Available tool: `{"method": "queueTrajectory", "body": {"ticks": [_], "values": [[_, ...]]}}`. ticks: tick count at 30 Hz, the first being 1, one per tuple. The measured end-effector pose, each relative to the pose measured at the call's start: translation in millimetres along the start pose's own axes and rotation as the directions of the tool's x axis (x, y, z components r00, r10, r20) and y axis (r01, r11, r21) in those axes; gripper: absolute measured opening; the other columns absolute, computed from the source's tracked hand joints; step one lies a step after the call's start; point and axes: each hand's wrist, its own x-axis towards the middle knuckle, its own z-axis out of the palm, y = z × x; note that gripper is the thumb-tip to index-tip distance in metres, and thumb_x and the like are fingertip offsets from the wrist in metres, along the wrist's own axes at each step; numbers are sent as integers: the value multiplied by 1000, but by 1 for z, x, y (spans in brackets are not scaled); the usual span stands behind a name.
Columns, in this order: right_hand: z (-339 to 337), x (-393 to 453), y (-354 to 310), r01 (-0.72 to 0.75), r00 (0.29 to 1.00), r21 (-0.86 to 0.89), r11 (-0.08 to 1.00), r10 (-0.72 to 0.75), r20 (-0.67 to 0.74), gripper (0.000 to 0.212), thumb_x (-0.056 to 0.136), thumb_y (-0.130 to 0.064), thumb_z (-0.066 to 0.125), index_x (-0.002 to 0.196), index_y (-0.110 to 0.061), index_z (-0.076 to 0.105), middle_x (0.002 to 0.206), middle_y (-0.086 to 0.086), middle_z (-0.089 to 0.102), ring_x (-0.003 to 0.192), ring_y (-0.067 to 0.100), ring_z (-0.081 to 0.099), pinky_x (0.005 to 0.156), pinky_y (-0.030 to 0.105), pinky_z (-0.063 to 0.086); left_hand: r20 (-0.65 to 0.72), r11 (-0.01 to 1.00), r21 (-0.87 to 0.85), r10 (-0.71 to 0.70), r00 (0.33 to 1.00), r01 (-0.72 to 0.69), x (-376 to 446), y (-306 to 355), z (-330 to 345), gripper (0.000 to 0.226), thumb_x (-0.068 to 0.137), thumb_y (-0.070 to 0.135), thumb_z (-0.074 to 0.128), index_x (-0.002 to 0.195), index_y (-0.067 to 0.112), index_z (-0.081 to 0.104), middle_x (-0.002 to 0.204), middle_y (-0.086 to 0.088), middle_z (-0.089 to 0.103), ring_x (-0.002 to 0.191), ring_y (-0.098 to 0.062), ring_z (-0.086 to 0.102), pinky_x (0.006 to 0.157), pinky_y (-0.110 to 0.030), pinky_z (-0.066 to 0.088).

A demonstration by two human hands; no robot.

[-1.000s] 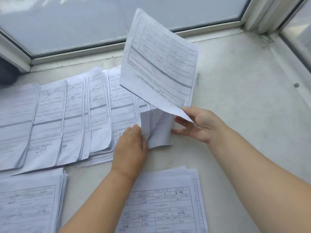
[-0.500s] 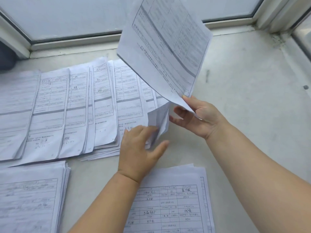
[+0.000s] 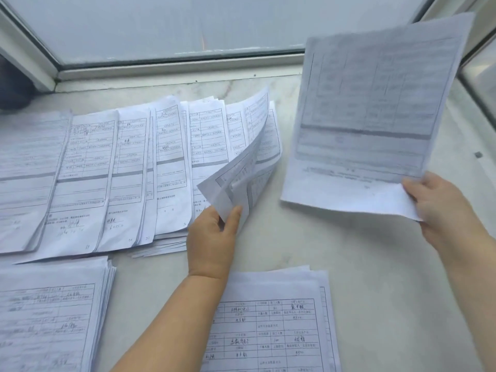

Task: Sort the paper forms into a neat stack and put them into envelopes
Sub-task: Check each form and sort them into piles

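A fanned row of printed paper forms (image 3: 112, 170) lies overlapping on the pale sill, from the left edge to the middle. My left hand (image 3: 212, 237) pinches the lower corner of the rightmost sheets (image 3: 247, 167) of that row and curls them up off the sill. My right hand (image 3: 440, 210) holds a single form (image 3: 375, 116) by its lower right corner, lifted in the air at the right. A squared stack of forms (image 3: 271, 323) lies near me in the middle, partly under my left forearm. Another stack (image 3: 51, 315) sits at the lower left. No envelope is in view.
The marble sill (image 3: 375, 291) ends at a window frame (image 3: 182, 68) along the back and at a second frame (image 3: 477, 76) on the right. A dark object (image 3: 13, 92) sits at the far left corner. A small dark speck (image 3: 478, 154) lies on the sill at the right.
My right hand has carried the lifted form away to the right. My left hand has taken the corner of the row's rightmost sheets and curled them upward.
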Motion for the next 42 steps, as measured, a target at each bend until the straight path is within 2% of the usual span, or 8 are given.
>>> {"method": "queueTrajectory", "body": {"ticks": [5, 11, 16, 23, 30, 34, 38, 42], "values": [[-31, -12, 12, 1, 997, -518, 856, -41, -66, 28, 72, -39, 44, 93, -30, 60, 89, 17, 69, 85, 36, 65, 62, 36, 45, -46, 998, -65, 11, 999, -14, -1, 0, -1, 41, 93, 31, 59, 59, 17, 41, 56, -13, 49, 56, -27, 48, 56, -37, 38], [40, -26, 7, 112, 980, -462, 880, -22, 196, 17, 90, -7, 50, 85, -4, 66, 86, 19, 68, 76, 24, 55, 71, 37, 44, -92, 958, -273, 70, 993, -93, -13, 6, -11, 26, 99, 17, 48, 74, 25, 50, 68, 11, 54, 62, 10, 54, 59, -5, 39], [112, -26, -9, 217, 934, -436, 873, -57, 352, 16, 92, -7, 49, 83, -13, 60, 84, 8, 60, 80, 21, 53, 66, 28, 34, -60, 966, -171, 188, 980, -196, -18, -7, -9, 24, 91, 32, 49, 69, 23, 52, 67, 8, 54, 65, 2, 51, 60, -8, 37], [134, -20, -13, 91, 887, -297, 950, 59, 459, 18, 93, -12, 52, 98, -5, 68, 101, 16, 71, 85, 28, 66, 77, 37, 54, 151, 888, 105, 431, 890, -448, -4, -19, 8, 31, 84, 40, 52, 69, 16, 66, 66, 4, 53, 71, -15, 47, 72, -30, 40], [98, -21, 1, -101, 946, -82, 992, 121, 302, 7, 95, -11, 52, 92, -14, 58, 82, 7, 67, 66, 16, 63, 61, 27, 53, 263, 816, 218, 480, 837, -536, -1, -18, 8, 39, 88, 36, 42, 70, 14, 69, 71, 10, 41, 71, -27, 49, 73, -36, 40], [84, -36, 14, -124, 976, 20, 992, 119, 180, 12, 96, -15, 52, 86, -16, 58, 75, 4, 63, 58, 15, 59, 56, 26, 48, 408, 866, 220, 335, 849, -448, -4, -2, 1, 25, 86, 37, 55, 81, 23, 76, 87, 8, 54, 91, -21, 52, 98, -46, 37], [81, -74, 17, -72, 993, 69, 995, 65, 102, 13, 95, -17, 53, 84, -17, 59, 71, 3, 62, 54, 14, 55, 55, 25, 47, 553, 904, 163, 248, 795, -396, -20, 10, -24, 19, 90, 29, 60, 75, 22, 68, 131, 8, 54, 132, -7, 36, 116, -30, 0], [105, -149, 16, 23, 977, 20, 1000, -27, 213, 14, 95, -15, 54, 83, -16, 60, 65, 0, 61, 54, 12, 54, 55, 24, 46, 493, 892, 85, 349, 797, -443, -48, -10, -80, 13, 89, 31, 59, 77, 33, 62, 124, 18, 52, 132, 1, 33, 116, -27, 9]]}}
